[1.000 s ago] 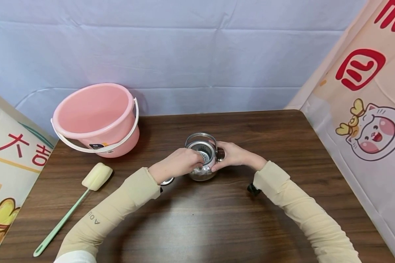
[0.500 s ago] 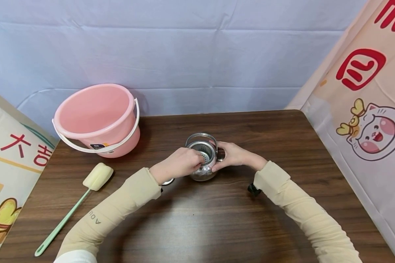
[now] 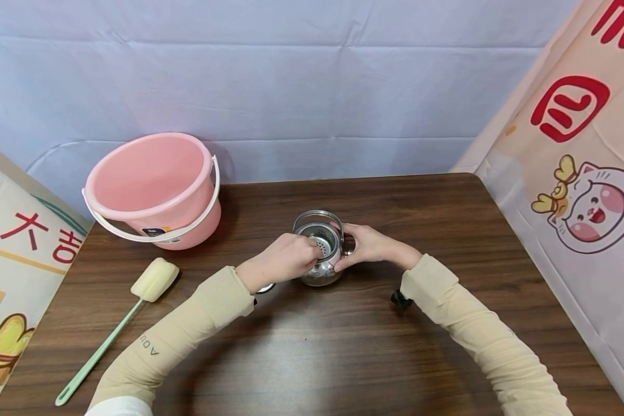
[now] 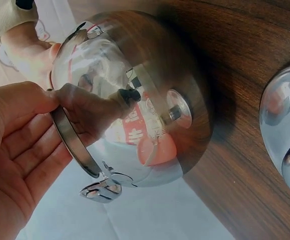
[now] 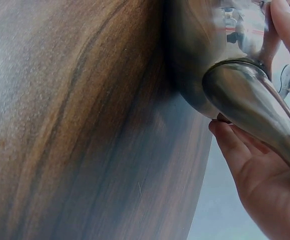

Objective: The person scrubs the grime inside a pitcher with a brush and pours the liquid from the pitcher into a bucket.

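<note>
A shiny steel teapot (image 3: pixel 319 276) stands on the table, its hoop handle (image 3: pixel 312 214) raised. In its mouth sits a perforated tea strainer (image 3: pixel 325 245). My left hand (image 3: pixel 286 258) pinches the strainer's rim between thumb and fingers; in the left wrist view the thumb lies on the rim band (image 4: pixel 74 142), and part of the fingers' contact is hidden. My right hand (image 3: pixel 366 245) grips the pot's body on the spout side. The right wrist view shows the spout (image 5: pixel 250 102) between its thumb and fingers. Beside the pot lies a round steel lid (image 4: pixel 285 115), partly under my left wrist.
A pink bucket (image 3: pixel 200 222) with a white handle stands at the back left of the wooden table (image 3: pixel 312 358). In front of it lies a sponge brush (image 3: pixel 155 279) with a long green handle. Cloth (image 3: pixel 270 86) hangs behind the table.
Almost nothing differs. Both hands stay at the teapot, and the strainer appears to shift slightly in the pot's mouth.
</note>
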`<state>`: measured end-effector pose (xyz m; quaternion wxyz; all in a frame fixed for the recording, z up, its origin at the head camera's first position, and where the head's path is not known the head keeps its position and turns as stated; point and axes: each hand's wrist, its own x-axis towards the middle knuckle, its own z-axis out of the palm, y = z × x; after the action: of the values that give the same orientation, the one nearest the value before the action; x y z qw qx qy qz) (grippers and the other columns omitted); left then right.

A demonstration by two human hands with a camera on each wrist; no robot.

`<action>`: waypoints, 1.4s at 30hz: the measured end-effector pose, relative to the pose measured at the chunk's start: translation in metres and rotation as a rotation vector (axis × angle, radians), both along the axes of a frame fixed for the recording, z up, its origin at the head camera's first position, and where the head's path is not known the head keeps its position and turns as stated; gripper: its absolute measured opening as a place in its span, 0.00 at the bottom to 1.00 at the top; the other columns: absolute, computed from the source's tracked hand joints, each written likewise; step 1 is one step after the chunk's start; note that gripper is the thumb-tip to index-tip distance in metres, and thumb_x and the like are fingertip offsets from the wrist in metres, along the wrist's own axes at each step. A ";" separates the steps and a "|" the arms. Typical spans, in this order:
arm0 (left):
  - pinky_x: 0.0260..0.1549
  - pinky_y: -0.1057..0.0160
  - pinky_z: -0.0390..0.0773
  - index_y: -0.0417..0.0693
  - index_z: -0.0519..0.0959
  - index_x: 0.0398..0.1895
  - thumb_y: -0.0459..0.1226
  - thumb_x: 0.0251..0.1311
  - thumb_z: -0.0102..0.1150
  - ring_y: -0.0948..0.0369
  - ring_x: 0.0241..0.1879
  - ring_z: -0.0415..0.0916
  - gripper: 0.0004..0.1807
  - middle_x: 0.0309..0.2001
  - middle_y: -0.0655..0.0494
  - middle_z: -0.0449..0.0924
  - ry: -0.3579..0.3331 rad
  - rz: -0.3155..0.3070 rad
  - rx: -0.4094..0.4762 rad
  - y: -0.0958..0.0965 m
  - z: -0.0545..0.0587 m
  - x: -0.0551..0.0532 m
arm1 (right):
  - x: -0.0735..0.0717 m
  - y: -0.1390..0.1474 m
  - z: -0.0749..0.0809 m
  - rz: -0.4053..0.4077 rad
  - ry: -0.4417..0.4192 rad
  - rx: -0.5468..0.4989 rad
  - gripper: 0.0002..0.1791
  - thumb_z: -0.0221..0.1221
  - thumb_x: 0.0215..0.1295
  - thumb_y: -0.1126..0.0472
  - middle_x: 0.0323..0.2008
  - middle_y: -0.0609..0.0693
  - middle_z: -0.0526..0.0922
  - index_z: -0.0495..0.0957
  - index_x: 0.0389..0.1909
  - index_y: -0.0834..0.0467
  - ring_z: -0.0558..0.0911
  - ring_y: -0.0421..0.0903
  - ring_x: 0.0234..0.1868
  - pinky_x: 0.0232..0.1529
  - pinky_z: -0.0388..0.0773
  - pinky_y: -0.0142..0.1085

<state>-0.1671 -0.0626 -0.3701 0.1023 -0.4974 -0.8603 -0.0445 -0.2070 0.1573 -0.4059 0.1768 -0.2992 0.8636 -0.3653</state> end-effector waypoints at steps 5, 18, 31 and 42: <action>0.18 0.62 0.71 0.50 0.76 0.17 0.31 0.46 0.57 0.62 0.19 0.72 0.06 0.19 0.59 0.73 0.010 -0.005 0.008 0.000 0.002 0.001 | -0.002 0.001 -0.004 0.002 -0.008 -0.003 0.49 0.73 0.37 0.51 0.56 0.55 0.72 0.63 0.62 0.61 0.72 0.48 0.56 0.55 0.68 0.40; 0.19 0.63 0.72 0.50 0.77 0.18 0.29 0.45 0.56 0.63 0.20 0.72 0.07 0.20 0.60 0.74 0.014 -0.004 0.021 -0.001 0.008 0.002 | -0.002 0.001 -0.005 -0.002 -0.021 -0.009 0.46 0.73 0.38 0.50 0.54 0.53 0.73 0.65 0.61 0.59 0.74 0.47 0.54 0.53 0.70 0.39; 0.17 0.63 0.71 0.49 0.76 0.19 0.29 0.47 0.55 0.63 0.18 0.70 0.07 0.19 0.59 0.72 0.076 -0.016 0.056 -0.004 0.015 0.002 | -0.002 0.000 -0.004 -0.007 -0.036 -0.022 0.43 0.73 0.37 0.51 0.52 0.52 0.74 0.67 0.58 0.58 0.74 0.47 0.53 0.53 0.70 0.38; 0.17 0.63 0.71 0.49 0.76 0.19 0.29 0.47 0.55 0.62 0.19 0.71 0.07 0.19 0.59 0.72 0.072 -0.021 0.065 -0.006 0.020 0.003 | -0.003 0.001 -0.005 0.001 -0.028 -0.014 0.43 0.73 0.38 0.50 0.53 0.52 0.74 0.67 0.58 0.58 0.74 0.47 0.54 0.53 0.70 0.39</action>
<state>-0.1639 -0.0682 -0.3498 0.1489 -0.5043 -0.8488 -0.0555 -0.2104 0.1581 -0.4106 0.1873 -0.2957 0.8583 -0.3752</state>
